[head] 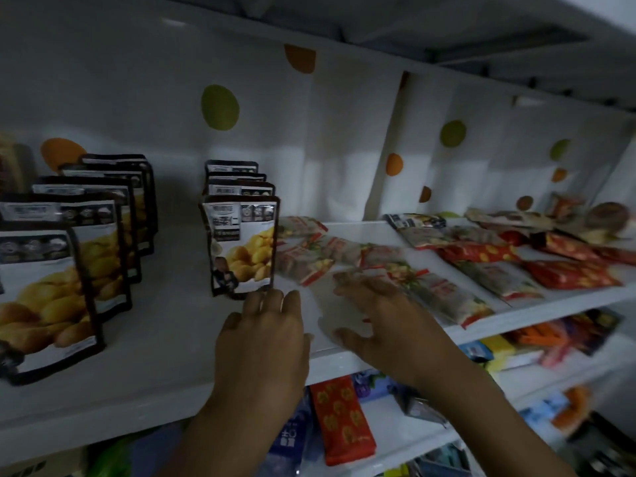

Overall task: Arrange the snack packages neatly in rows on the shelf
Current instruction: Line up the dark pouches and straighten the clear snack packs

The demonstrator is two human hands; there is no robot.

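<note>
shelf [165,339] | left hand [263,335] spread beside upright pouch [242,246] | right hand [382,315] spread near edge

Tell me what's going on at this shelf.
A person is tidying snacks on the white shelf. Two rows of pouches already stand upright at the left. The left hand, open, reaches the foot of the front pouch in the right row, while the right hand, open, hovers by the pale packets lying flat beside it. Farther right, red packets lie scattered, not yet in rows.
</note>
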